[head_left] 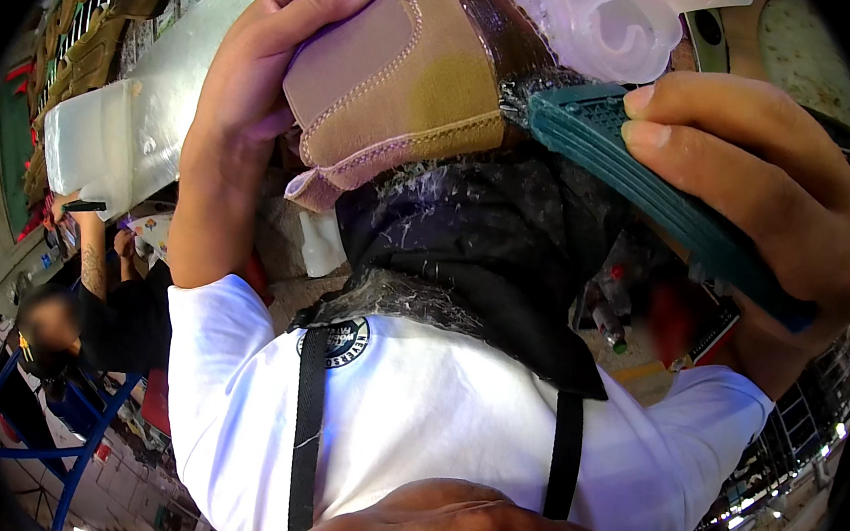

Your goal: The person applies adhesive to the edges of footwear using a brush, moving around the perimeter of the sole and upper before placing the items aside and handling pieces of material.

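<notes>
Tan shoe (410,75) (visibly stitched) clasped in left fingers (321,6), ridged teal piece (637,177) pinched in right fingers (722,174).

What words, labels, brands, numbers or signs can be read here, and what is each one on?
Round dark badge on the white T-shirt: carries lettering, which I won't copy out.
Green-capped bottle: any print is too small to read.
Tan stitched shoe upper and ridged teal piece: no lettering visible.

matt, suede-like tan shoe upper (389,83); ridged, plastic-looking teal piece (632,177); glossy translucent plastic (623,32); fuzz-flecked black cloth apron (477,235).
</notes>
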Tool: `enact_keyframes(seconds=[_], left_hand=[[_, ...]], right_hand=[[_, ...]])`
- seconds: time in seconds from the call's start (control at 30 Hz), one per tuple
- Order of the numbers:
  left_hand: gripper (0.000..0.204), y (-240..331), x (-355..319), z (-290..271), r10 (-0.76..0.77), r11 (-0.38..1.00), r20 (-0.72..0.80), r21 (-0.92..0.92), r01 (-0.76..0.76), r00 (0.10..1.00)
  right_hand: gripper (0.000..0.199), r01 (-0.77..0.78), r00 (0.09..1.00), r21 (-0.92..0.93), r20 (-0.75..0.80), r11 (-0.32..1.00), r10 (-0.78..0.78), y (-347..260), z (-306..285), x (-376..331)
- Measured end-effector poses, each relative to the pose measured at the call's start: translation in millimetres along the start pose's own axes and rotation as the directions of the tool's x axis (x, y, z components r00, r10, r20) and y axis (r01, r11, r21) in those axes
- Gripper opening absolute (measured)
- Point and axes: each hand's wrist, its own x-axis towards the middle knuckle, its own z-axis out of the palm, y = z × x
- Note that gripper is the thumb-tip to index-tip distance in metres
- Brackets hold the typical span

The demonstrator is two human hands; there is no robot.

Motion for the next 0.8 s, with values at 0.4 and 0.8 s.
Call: enact_keyframes(seconds=[0.4, 0.8], left_hand=[[0.044, -12, -4, -27, -0.181, 0.929, -0.026, -0.332, 0.162, 0.983], [0.047, -26, -47, -21, -0.263, 0.805, 0.007, -0.549, 0.224, 0.965]], right_hand=[[0.038, 0.023, 0.987, -0.114, 0.163, 0.993, -0.004, -2, -40, 2], [0.034, 0.093, 0.995, -0.049, 0.053, 0.994, -0.09, 3, -50, -6]])
